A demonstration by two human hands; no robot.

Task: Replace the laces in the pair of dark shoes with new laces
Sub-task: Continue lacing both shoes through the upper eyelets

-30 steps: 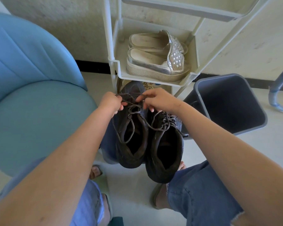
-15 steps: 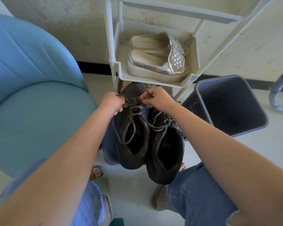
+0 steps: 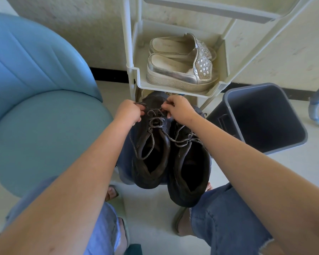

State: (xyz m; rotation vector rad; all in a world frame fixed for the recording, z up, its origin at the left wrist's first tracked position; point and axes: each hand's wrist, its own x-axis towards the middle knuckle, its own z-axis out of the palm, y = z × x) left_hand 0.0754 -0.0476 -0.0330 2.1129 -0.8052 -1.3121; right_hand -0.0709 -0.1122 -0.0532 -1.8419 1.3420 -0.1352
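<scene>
Blue chair [image 3: 35, 126] left; cream rack [image 3: 127, 43] against scuffed wall [image 3: 284, 43]; grey bin [image 3: 265, 116] right; pale floor [image 3: 151, 218].

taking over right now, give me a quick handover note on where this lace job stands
Hands: left hand and right hand each pinch the old lace near the toe end of the dark shoe by the chair.
Things: both shoes lie side by side between the knees; the other dark shoe also has an old lace in.
Done: no lace out yet.
Left: pull both old laces, thread new ones; no new laces in view.
</scene>
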